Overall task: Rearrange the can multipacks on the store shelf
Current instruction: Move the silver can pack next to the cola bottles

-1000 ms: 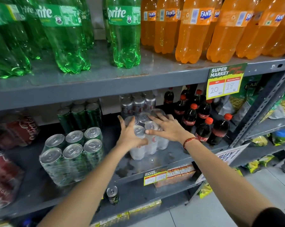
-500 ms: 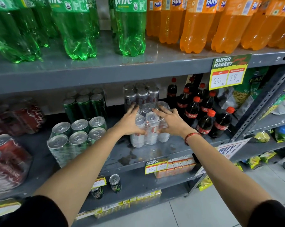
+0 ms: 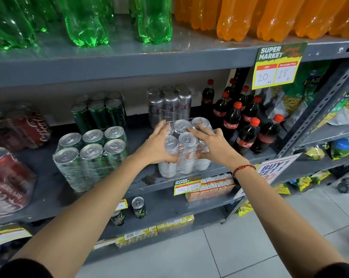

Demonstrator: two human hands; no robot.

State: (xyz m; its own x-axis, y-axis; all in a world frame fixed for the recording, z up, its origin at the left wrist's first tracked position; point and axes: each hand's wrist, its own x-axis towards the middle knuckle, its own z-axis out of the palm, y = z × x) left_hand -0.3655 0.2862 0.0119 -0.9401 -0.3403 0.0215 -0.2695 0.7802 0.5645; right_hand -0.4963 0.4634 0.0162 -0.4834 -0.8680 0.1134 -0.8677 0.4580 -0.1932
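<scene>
A shrink-wrapped silver can multipack (image 3: 184, 155) stands near the front of the grey middle shelf (image 3: 49, 199). My left hand (image 3: 156, 146) clasps its left side and my right hand (image 3: 211, 144) clasps its right side and top. Behind it stands a second silver multipack (image 3: 169, 105). To the left, a green can multipack (image 3: 91, 157) sits at the front, with another green multipack (image 3: 99, 114) behind. Red cola multipacks (image 3: 7, 177) lie at the far left.
Small cola bottles (image 3: 248, 125) crowd the shelf right of the silver pack. Green and orange large bottles (image 3: 155, 21) fill the top shelf. Loose green cans (image 3: 139, 207) and juice cartons (image 3: 211, 186) stand on the lower shelf. A slotted upright post (image 3: 318, 109) bounds the right.
Both hands have shifted from the can tops to the pack's sides. The silver pack has come a little toward the shelf's front edge, and the camera has tilted down.
</scene>
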